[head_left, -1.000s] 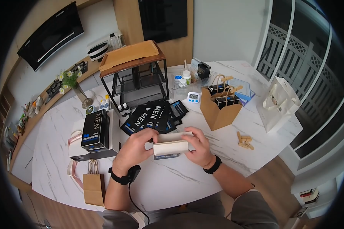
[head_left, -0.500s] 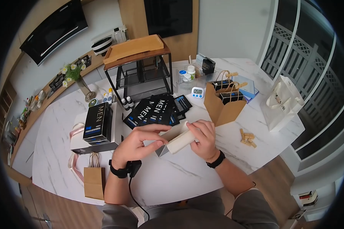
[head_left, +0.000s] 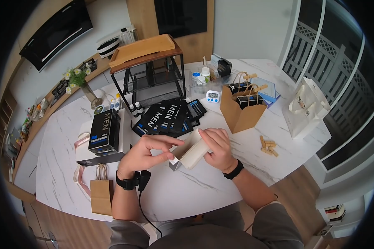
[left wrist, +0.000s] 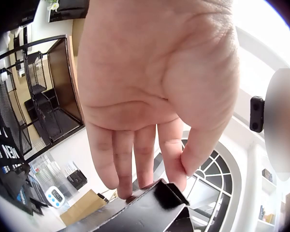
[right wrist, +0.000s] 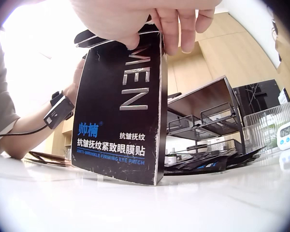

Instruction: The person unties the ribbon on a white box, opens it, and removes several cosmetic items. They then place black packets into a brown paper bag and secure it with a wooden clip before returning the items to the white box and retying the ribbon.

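Observation:
Between the hands, a black MEN eye patch box (right wrist: 111, 92) stands upright at the table, its top open. Its pale inner flap (head_left: 195, 154) faces up in the head view. My right hand (head_left: 218, 148) grips the box by its upper edge, thumb on the printed front and fingers over the other side. At the box's left end is my left hand (head_left: 147, 154), fingers extended and thumb apart from them, tips right at the open edge. The left wrist view shows that palm (left wrist: 154, 67) above the box's dark edge. Flat black MEN packets (head_left: 164, 118) lie fanned beyond the hands.
At left, another MEN box (head_left: 105, 130) lies on a larger white box, near a small kraft bag (head_left: 101, 195). A black rack (head_left: 147, 79) stands behind. Rightward are an open kraft bag (head_left: 242, 114), wooden clothespins (head_left: 268, 146), a timer (head_left: 212, 96) and a white bag (head_left: 306, 108).
The box has turned from level to slanted between the hands. My left hand's fingers have loosened and straightened at its end, while the right hand keeps its grip.

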Tool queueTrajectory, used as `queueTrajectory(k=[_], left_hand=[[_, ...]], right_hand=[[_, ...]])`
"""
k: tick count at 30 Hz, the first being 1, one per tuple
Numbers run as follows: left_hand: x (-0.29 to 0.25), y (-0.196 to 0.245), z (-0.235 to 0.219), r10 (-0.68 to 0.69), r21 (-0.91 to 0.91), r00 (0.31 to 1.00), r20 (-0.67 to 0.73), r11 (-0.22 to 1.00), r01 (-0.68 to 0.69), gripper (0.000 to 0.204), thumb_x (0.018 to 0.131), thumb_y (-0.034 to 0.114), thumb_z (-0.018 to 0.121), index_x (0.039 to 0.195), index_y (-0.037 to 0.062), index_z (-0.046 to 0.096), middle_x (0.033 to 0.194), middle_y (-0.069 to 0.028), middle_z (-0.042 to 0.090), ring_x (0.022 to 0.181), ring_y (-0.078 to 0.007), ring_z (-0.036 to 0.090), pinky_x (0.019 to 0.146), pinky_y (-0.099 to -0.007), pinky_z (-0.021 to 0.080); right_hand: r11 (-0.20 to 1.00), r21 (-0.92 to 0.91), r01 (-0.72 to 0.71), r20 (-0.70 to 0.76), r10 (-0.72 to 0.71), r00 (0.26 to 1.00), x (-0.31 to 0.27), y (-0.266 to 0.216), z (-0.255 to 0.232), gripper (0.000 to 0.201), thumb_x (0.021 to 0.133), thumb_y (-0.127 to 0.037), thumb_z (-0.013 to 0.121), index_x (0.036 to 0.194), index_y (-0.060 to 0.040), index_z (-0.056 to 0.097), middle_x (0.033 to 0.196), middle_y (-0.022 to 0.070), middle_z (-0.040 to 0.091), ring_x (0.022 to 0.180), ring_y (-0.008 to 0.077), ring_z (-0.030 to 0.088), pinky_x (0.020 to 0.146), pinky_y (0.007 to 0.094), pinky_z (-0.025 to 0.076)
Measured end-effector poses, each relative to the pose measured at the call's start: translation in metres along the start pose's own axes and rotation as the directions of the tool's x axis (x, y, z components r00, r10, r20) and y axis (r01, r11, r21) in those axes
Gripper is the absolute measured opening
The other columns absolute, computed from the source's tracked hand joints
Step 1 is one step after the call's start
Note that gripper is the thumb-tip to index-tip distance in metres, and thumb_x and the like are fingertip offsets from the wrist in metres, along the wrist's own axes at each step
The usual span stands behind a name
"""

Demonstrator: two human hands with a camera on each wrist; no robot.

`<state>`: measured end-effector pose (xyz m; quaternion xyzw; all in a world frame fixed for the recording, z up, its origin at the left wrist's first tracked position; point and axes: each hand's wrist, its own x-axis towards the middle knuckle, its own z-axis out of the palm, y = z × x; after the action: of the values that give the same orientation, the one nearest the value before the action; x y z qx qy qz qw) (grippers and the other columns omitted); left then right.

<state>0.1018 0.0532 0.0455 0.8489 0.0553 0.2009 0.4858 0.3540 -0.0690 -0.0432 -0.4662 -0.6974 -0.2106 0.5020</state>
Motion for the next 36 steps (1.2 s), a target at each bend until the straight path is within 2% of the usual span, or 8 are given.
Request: queueTrajectory(k=[8, 11, 13, 16, 17, 23, 28, 36], left_hand=[[0.004, 0.005, 0.003, 0.030, 0.099, 0.999, 0.020, 0.995, -0.032, 0.019, 0.077, 0.005, 0.091, 0.089, 0.0048, 0.077, 0.119, -0.0128, 0.073, 0.110, -0.0256, 0.069, 0.098, -0.0378, 0.053], [0.003, 0.001, 0.004, 0.036, 0.104, 0.997, 0.075, 0.994, -0.043, 0.028, 0.075, 0.006, 0.093, 0.097, 0.0058, 0.075, 0.125, -0.0112, 0.069, 0.116, -0.0248, 0.066, 0.099, -0.0376, 0.052], [0.005, 0.005, 0.009, 0.011, 0.123, 0.993, 0.118, 0.992, -0.026, 0.051, 0.074, 0.007, 0.093, 0.120, 0.0099, 0.070, 0.141, -0.0109, 0.057, 0.127, -0.0250, 0.058, 0.100, -0.0370, 0.052], [0.009, 0.001, 0.021, -0.012, 0.154, 0.994, 0.108, 0.988, -0.005, 0.077, 0.070, 0.012, 0.096, 0.139, 0.0136, 0.060, 0.155, -0.0130, 0.044, 0.133, -0.0263, 0.051, 0.098, -0.0368, 0.052], [0.012, -0.001, 0.023, -0.013, 0.199, 0.990, 0.137, 0.980, -0.015, 0.096, 0.068, 0.014, 0.096, 0.152, 0.0143, 0.050, 0.162, -0.0157, 0.037, 0.140, -0.0302, 0.048, 0.107, -0.0399, 0.049], [0.020, -0.005, 0.037, 0.034, 0.233, 0.988, 0.148, 0.970, -0.068, 0.113, 0.066, 0.016, 0.095, 0.163, 0.0106, 0.036, 0.166, -0.0157, 0.033, 0.156, -0.0345, 0.033, 0.125, -0.0453, 0.033], [0.021, -0.010, 0.041, 0.033, 0.147, 0.991, 0.131, 0.988, -0.052, 0.117, 0.066, 0.019, 0.096, 0.164, 0.0103, 0.032, 0.165, -0.0162, 0.034, 0.153, -0.0331, 0.036, 0.123, -0.0455, 0.037], [0.018, -0.006, 0.039, -0.058, 0.164, 0.997, 0.048, 0.985, 0.050, 0.115, 0.068, 0.022, 0.096, 0.162, 0.0049, 0.032, 0.158, -0.0161, 0.040, 0.146, -0.0329, 0.044, 0.119, -0.0458, 0.041]], right_hand=[[0.993, 0.110, 0.034, 0.088, -0.044, 0.995, 0.006, -0.003, -0.008, 0.069, 0.075, -0.021, 0.085, 0.133, 0.0105, 0.064, 0.117, 0.0190, 0.068, 0.106, 0.0355, 0.066, 0.093, 0.0440, 0.048], [0.980, 0.187, 0.063, 0.116, -0.086, 0.990, 0.004, 0.001, -0.010, 0.066, 0.087, -0.033, 0.073, 0.134, 0.0125, 0.062, 0.118, 0.0227, 0.068, 0.106, 0.0386, 0.066, 0.094, 0.0452, 0.048], [0.981, 0.187, 0.060, 0.134, -0.086, 0.987, -0.002, 0.006, -0.006, 0.067, 0.094, -0.037, 0.063, 0.137, 0.0132, 0.060, 0.119, 0.0222, 0.067, 0.109, 0.0388, 0.065, 0.095, 0.0454, 0.048], [0.981, 0.184, 0.057, 0.135, -0.083, 0.987, -0.004, 0.006, -0.004, 0.060, 0.094, -0.028, 0.062, 0.137, 0.0133, 0.060, 0.120, 0.0223, 0.067, 0.108, 0.0386, 0.065, 0.094, 0.0456, 0.049], [0.981, 0.186, 0.056, 0.137, -0.083, 0.987, -0.005, 0.006, -0.003, 0.060, 0.094, -0.028, 0.062, 0.137, 0.0133, 0.060, 0.120, 0.0223, 0.067, 0.108, 0.0386, 0.065, 0.094, 0.0456, 0.049], [0.975, 0.220, 0.039, 0.120, -0.066, 0.991, -0.007, 0.005, -0.001, 0.059, 0.081, -0.009, 0.071, 0.136, 0.0116, 0.057, 0.122, 0.0239, 0.067, 0.108, 0.0407, 0.066, 0.095, 0.0470, 0.051], [0.971, 0.239, -0.024, 0.128, -0.007, 0.992, -0.008, 0.002, 0.001, 0.074, 0.074, -0.002, 0.075, 0.143, 0.0084, 0.051, 0.125, 0.0234, 0.067, 0.110, 0.0409, 0.066, 0.097, 0.0479, 0.051], [0.973, 0.193, -0.124, 0.184, 0.088, 0.979, -0.004, 0.001, 0.001, 0.073, 0.079, -0.005, 0.074, 0.147, 0.0054, 0.051, 0.123, 0.0200, 0.069, 0.114, 0.0384, 0.065, 0.100, 0.0460, 0.048]])
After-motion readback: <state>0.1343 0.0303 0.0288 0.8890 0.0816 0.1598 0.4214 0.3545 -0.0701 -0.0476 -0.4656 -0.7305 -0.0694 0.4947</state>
